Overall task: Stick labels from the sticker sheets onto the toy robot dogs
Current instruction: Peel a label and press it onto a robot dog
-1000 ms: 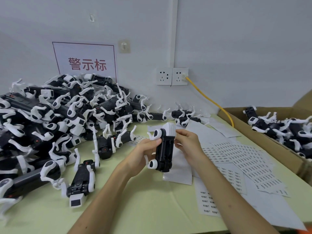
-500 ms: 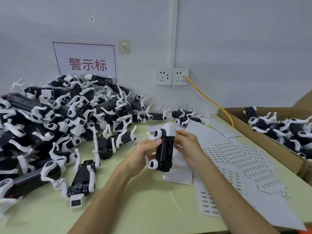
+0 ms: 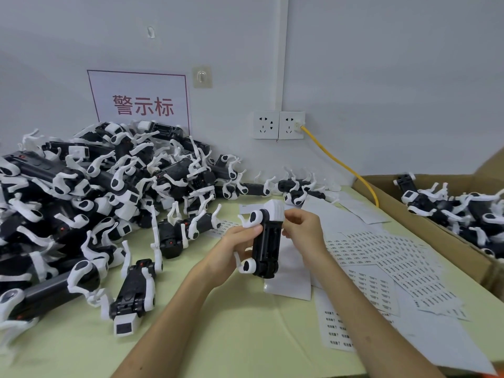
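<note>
Head view is showing the left hand (image 3: pixel 231 255) gripping the toy robot dog (image 3: pixel 266 241) by its left flank, thumb lying over the white front leg, while the right hand (image 3: pixel 302 233) is curling its fingers against the opposite flank just below the white head. Whether a label is sitting under them is hidden. Judging the risk, a label may be going on crooked or creased if the dog is twisting between the two grips. The dog is standing lengthwise between both hands, head pointing away, with the sticker sheets (image 3: pixel 387 255) lying beneath and outward of the right hand.
</note>
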Tool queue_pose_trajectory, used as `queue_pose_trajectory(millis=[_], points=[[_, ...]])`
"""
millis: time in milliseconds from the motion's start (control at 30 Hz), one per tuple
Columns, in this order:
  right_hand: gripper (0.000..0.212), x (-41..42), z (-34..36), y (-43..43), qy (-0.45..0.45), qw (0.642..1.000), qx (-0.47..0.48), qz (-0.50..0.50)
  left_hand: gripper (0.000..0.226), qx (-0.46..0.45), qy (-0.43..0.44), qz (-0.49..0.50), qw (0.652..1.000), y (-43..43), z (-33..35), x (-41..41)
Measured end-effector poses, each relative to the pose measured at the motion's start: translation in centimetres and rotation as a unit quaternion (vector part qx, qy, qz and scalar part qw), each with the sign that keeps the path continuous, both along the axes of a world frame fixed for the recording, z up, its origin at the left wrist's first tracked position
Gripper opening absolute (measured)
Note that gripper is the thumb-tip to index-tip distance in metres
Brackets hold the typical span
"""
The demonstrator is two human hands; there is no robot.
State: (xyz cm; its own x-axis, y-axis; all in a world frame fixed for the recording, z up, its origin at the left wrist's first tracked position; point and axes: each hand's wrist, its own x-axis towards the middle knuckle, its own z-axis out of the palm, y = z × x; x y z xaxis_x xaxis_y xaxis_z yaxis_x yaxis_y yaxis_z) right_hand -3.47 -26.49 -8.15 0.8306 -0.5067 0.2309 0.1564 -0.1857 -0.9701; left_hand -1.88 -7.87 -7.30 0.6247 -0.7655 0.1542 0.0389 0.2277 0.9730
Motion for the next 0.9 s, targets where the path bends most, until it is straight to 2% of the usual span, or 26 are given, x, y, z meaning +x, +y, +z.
queue_pose_trajectory(millis=[100, 167, 300, 400, 533, 633, 733, 833, 900], points=[[0.008, -0.1, -0.2, 0.3, -0.010, 0.989, -0.139, -0.057, 0.032, 0.007, 0.003, 0.011, 1.000, -0.1, -0.1, 0.0], [0.010, -0.2, -0.3, 0.6, -0.015, 0.979, -0.189, -0.072, 0.026, 0.012, 0.002, 0.021, 1.000, -0.1, -0.1, 0.1], [0.010, -0.5, -0.4, 0.9, -0.034, 0.967, -0.238, -0.081, 0.025, 0.020, -0.001, 0.024, 0.999, -0.3, -0.2, 0.1], [0.021, -0.5, -0.7, 0.9, -0.058, 0.957, -0.270, -0.087, 0.027, 0.023, -0.006, 0.027, 0.999, -0.3, -0.4, 0.3], [0.015, -0.3, -0.8, 0.6, -0.076, 0.945, -0.288, -0.133, 0.034, 0.010, -0.001, 0.043, 0.999, -0.3, -0.4, 0.7], [0.021, -0.2, -0.3, 0.2, -0.086, 0.966, -0.200, -0.141, 0.038, -0.030, 0.020, 0.077, 0.996, -0.2, -0.4, 1.1], [0.016, -0.1, 0.2, 0.1, -0.056, 0.995, -0.052, -0.071, 0.028, -0.091, 0.063, 0.151, 0.982, -0.1, -0.2, 1.6], [0.010, -0.4, 0.8, 0.2, -0.042, 0.993, 0.097, 0.045, 0.037, -0.182, 0.192, 0.208, 0.942, 0.2, -0.2, 2.4], [0.015, -0.7, 1.1, 0.3, -0.022, 0.982, 0.149, 0.113, 0.017, -0.220, 0.253, 0.232, 0.913, 0.6, -0.2, 2.9]])
